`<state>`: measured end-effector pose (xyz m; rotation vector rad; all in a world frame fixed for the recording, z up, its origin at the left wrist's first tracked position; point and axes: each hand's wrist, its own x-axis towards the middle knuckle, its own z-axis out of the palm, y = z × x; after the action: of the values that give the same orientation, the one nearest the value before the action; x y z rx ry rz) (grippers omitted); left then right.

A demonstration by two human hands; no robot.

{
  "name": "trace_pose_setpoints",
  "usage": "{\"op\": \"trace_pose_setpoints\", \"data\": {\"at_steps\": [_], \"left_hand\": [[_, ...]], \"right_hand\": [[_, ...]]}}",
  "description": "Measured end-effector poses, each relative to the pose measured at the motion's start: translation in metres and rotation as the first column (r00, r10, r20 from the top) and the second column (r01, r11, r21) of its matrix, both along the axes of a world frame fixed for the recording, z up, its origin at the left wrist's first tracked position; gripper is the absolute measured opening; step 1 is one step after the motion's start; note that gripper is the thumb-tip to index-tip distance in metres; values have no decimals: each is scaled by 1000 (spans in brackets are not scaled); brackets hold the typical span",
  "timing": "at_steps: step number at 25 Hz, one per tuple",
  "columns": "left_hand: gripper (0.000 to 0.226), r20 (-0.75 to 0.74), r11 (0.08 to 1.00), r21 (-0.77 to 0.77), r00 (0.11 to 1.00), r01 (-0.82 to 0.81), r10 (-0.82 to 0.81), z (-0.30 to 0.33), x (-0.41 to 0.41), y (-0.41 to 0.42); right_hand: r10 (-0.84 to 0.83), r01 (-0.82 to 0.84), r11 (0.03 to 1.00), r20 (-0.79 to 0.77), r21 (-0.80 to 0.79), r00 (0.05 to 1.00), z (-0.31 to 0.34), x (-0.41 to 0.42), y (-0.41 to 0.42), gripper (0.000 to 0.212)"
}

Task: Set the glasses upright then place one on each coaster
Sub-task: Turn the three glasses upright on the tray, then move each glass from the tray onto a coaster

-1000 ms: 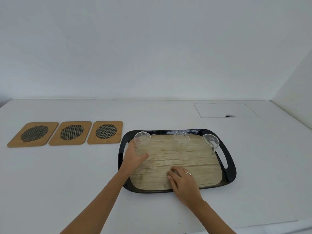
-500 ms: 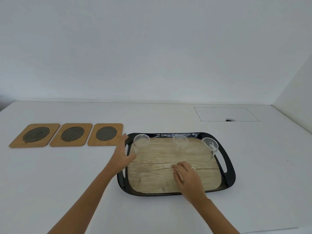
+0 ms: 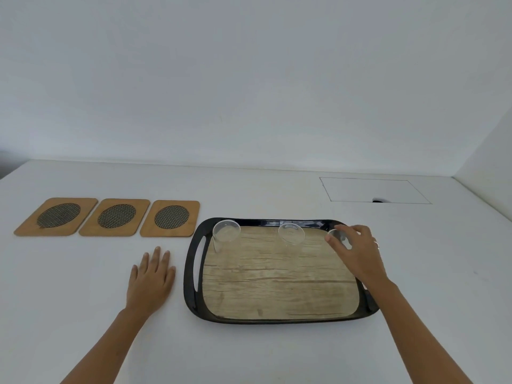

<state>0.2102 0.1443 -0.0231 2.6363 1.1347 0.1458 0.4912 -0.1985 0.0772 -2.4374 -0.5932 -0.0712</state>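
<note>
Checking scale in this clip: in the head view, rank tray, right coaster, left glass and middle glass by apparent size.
1. tray
2. right coaster
3. left glass and middle glass: look about alike, so unranked.

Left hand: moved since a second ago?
Yes. The left hand left the tray's left glass and now lies flat on the table, left of the tray.

No text, label, brand, number or sign can be read on anything in view, neither on the three coasters (image 3: 110,216) nor on the tray (image 3: 194,286).
</note>
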Motion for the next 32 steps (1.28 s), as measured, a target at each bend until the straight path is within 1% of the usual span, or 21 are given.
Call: {"op": "trace_pose_setpoints", "data": {"at_steps": [2, 4, 9, 12, 16, 21, 25, 29, 32], "left_hand": [[64, 10, 1000, 28, 1000, -8, 7, -3, -3, -3], [67, 11, 999, 39, 1000, -13, 13, -4, -3, -3], [67, 11, 999, 42, 1000, -25, 24, -7, -2, -3], [67, 9, 999, 33, 1000, -29, 28, -6, -2, -2], [66, 12, 1000, 9, 1000, -23, 23, -2, -1, 1], [64, 21, 1000, 17, 1000, -13, 13, 7, -21, 38], [68, 18, 999, 40, 1000, -8, 8, 12, -52, 89], [75, 12, 996, 77, 999, 35, -37, 12, -82, 134], [70, 6, 990, 78, 993, 114, -114, 6, -96, 149]], "right_hand": [[65, -64, 998, -46, 19, 997, 0, 1, -3, 54], [86, -85, 996, -21, 7, 996, -4, -2, -4, 59], [70, -74, 996, 73, 49, 995, -8, 3, 0, 55], [47, -54, 994, 77, 94, 996, 1, 13, 10, 53], [10, -22, 985, 66, 174, 998, 34, 22, 40, 53], [20, -49, 956, 101, 288, 995, 82, 5, 110, 53], [79, -110, 941, 109, 321, 991, 108, -28, 194, 53], [154, -178, 942, 105, 283, 982, 104, -67, 285, 57], [207, -207, 953, 22, 219, 978, 83, -96, 346, 60]]}}
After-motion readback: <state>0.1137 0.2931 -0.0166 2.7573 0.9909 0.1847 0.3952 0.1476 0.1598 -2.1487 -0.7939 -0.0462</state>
